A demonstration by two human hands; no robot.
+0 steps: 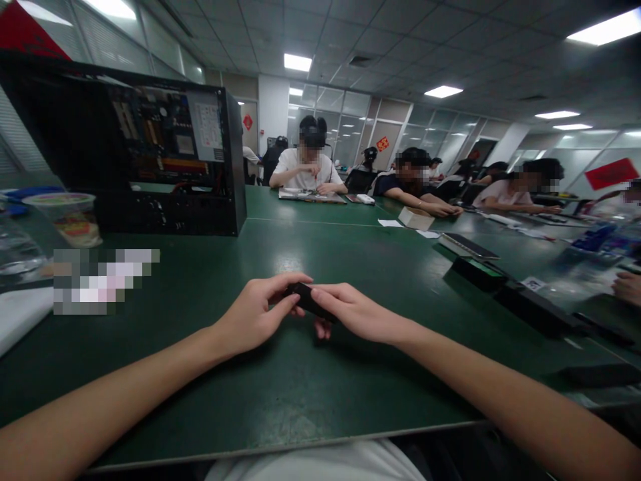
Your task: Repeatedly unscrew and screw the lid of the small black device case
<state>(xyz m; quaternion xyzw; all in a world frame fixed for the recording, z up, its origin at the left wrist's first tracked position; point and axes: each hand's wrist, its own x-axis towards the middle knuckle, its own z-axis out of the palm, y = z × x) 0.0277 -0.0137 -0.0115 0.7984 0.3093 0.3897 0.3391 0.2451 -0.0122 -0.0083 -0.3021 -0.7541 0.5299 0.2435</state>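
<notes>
A small, dark, oblong object (311,302) is held between my two hands, just above the green table (295,394). Its exact kind cannot be made out. My left hand (265,308) grips the left end, thumb on top and fingers behind. On the other end, my right hand (350,308) closes with its thumb along the upper face and fingertips curled beneath. Much of the object is hidden by my fingers.
An open black computer case (200,200) stands at the left, near a plastic cup (75,224). Black boxes (533,308) and a notebook (471,246) lie on the right. A small open carton (415,218) sits farther back. Across the table, a person in white (308,164) works; others sit rightward.
</notes>
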